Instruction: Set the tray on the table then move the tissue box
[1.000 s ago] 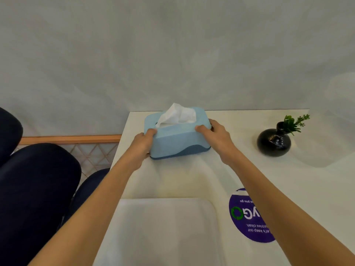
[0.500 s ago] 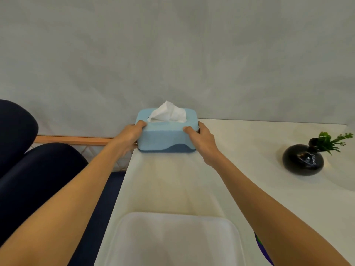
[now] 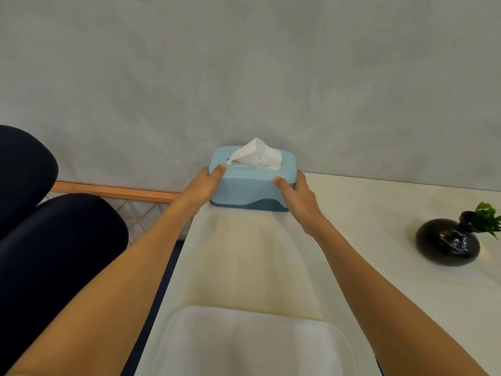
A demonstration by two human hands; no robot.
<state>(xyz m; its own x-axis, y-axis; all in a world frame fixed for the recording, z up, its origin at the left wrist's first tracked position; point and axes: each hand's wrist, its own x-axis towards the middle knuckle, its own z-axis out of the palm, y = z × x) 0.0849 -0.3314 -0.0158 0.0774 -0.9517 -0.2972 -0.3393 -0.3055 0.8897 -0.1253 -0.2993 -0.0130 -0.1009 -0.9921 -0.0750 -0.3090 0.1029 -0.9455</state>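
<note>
A light blue tissue box [image 3: 249, 187] with a dark blue base and a white tissue sticking out of its top sits at the far left corner of the white table [image 3: 366, 267], against the grey wall. My left hand [image 3: 204, 183] grips its left end and my right hand [image 3: 299, 198] grips its right end. A white tray [image 3: 252, 343] lies flat on the table at the near edge, between my forearms.
A round black vase [image 3: 447, 241] with a green sprig stands on the table at the right. Dark blue seat cushions [image 3: 54, 240] are to the left of the table, with a wooden rail [image 3: 113, 191] and lattice behind them. A grey wall runs along the table's far edge.
Both hands have slid the tissue box from the table's middle left to the far left corner by the wall. The view has turned left, so the vase sits further right.
</note>
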